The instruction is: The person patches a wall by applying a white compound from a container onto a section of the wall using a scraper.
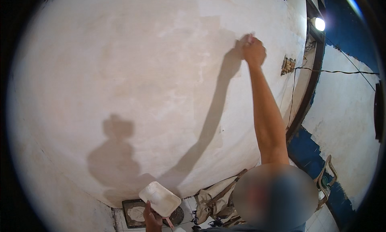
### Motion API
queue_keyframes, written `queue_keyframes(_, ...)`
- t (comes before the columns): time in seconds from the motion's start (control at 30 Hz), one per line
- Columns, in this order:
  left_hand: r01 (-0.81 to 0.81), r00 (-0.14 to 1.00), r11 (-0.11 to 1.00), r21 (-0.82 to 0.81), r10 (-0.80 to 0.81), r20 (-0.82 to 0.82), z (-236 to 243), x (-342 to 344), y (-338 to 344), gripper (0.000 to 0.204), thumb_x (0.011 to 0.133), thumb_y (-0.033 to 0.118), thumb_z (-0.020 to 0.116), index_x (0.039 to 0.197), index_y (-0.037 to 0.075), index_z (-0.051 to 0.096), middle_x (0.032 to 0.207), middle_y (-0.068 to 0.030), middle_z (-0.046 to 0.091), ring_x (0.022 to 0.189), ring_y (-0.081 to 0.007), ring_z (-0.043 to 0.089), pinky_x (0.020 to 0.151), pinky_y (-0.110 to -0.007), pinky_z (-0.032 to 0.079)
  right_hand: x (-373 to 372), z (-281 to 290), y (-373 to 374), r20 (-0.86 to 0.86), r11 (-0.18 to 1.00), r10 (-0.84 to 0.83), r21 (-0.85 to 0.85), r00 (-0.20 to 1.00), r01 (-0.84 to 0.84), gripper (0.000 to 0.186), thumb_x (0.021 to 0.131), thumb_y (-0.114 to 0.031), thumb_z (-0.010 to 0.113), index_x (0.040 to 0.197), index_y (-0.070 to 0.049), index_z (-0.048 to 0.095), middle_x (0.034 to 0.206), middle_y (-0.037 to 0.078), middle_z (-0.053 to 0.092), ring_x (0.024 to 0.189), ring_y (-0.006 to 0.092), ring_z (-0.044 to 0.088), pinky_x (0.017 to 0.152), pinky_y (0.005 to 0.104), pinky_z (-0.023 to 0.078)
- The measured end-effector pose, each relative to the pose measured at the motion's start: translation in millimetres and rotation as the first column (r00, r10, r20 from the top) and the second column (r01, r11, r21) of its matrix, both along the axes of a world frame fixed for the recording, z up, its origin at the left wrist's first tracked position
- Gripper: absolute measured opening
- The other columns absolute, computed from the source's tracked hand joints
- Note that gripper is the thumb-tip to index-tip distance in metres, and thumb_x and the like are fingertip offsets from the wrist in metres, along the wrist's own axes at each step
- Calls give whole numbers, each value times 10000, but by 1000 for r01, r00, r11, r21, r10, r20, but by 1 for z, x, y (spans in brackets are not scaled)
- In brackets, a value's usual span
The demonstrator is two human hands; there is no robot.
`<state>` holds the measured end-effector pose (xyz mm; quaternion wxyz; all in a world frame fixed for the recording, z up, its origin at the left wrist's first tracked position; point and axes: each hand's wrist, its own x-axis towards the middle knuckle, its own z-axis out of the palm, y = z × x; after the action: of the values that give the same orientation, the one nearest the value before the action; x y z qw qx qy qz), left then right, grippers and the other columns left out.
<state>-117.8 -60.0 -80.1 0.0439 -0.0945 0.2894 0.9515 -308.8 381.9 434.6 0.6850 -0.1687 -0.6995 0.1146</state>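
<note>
My right arm is raised up against a pale, patchy wall (161, 71). At its end my right hand (254, 53) is closed in a fist at the wall's surface, with a bit of something pale and pinkish showing at the fingertips, too small to name. Low at the bottom edge, my left hand (152, 219) grips a shallow white tray (161, 200) with rounded corners, thumb over its near side. A thin pinkish handle (168, 221) shows beside that hand, below the tray; what it belongs to is hidden.
A dark square tray (128, 220) with whitish stuff lies on the floor beneath. Bundled beige cloth (209, 202) and a bent-framed chair (329, 171) stand to the right. A wall recess (288, 66) trails a black cable (341, 72); a lit bulb (319, 24) hangs above.
</note>
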Motion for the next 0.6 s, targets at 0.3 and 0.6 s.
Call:
queue_keyframes(0.3, 15, 998, 1000, 5, -14, -59, 30, 7, 4, 588, 958, 340, 523, 1388, -27, 361, 1307, -195, 527, 1208, -370, 544, 984, -551, 484, 31, -110, -149, 430, 610, 270, 616, 862, -498, 243, 812, -114, 637, 1053, -81, 654, 987, 77, 688, 840, 255, 678, 672, 366, 565)
queue_keyframes(0.6, 24, 1000, 998, -50, -23, 8, 15, -2, 6, 583, 950, 359, 534, 1376, -11, 388, 1298, -202, 534, 1139, -381, 589, 938, -558, 508, 3, -6, -94, 23, 556, 165, 823, 986, -113, 336, 826, -44, 591, 1143, -118, 671, 1105, 54, 688, 993, 229, 662, 784, 330, 569)
